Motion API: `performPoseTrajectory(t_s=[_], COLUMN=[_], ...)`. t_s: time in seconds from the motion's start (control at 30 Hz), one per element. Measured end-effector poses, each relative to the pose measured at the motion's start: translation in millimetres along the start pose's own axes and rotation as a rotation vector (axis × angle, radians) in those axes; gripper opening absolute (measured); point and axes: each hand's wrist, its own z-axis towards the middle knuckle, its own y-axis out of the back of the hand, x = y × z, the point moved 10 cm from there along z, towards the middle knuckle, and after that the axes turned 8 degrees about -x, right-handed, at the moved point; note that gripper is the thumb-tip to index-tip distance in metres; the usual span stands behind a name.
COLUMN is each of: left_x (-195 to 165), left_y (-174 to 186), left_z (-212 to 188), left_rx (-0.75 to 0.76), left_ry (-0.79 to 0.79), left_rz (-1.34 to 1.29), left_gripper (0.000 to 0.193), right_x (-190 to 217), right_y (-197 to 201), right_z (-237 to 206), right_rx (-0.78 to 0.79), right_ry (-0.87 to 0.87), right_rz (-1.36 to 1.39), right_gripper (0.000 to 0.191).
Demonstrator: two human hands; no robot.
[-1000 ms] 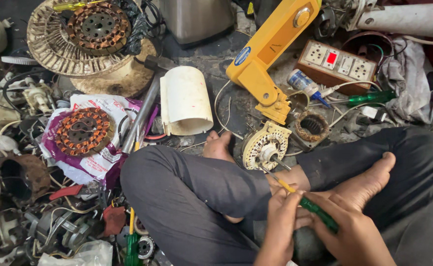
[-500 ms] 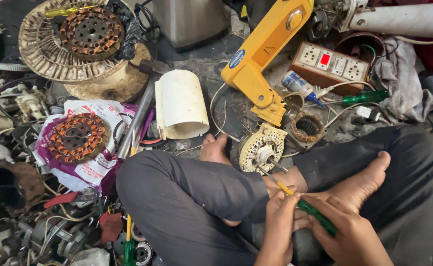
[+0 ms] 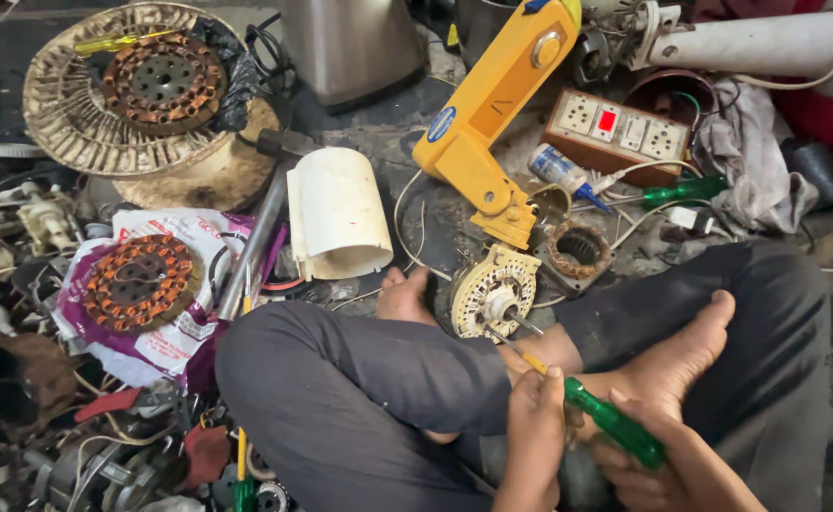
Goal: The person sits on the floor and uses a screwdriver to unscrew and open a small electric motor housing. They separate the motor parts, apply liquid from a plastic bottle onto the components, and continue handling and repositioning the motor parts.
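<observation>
Green-handled screwdriver [image 3: 613, 427] clamped in right hand [image 3: 668, 469] grip; left hand [image 3: 533, 431] grip pinches shaft. Tip meets small motor [image 3: 494, 296] on floor by feet. Keep shaft straight, press firmly.

I see dark grey trousers [image 3: 359, 379] of plain cloth, creased at the knees, covering both legs from nine o'clock to three o'clock. Both feet are bare: one foot [image 3: 691, 356] at four o'clock, the other [image 3: 405, 296] near centre. Left hand [image 3: 533, 431] and right hand [image 3: 668, 469] are bare, no sleeves visible.
</observation>
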Motion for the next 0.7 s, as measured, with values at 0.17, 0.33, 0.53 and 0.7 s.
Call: performPoseTrajectory(t_s=[0.17, 0.33, 0.53, 0.7], left_x=[-10, -17, -11, 10], left_y=[-1, -2, -8, -8], left_z=[-4, -14, -12, -14], left_rx=[0.019, 0.043, 0.097, 0.154], left_ry=[-0.074, -0.15, -0.085, 0.166], left_rz=[0.137, 0.277, 0.286, 0.045], left_gripper=[0.034, 0.049, 0.053, 0.039], right_x=[42, 80, 87, 11], right_y=[-11, -33, -21, 11], right_z=[-3, -23, -14, -14], right_rx=[0.058, 0.101, -0.004, -0.052], right_ry=[0.456, 0.757, 0.461, -0.235], right_rz=[-0.181, -0.778, -0.354, -0.491], right_gripper=[0.042, 0.048, 0.051, 0.034])
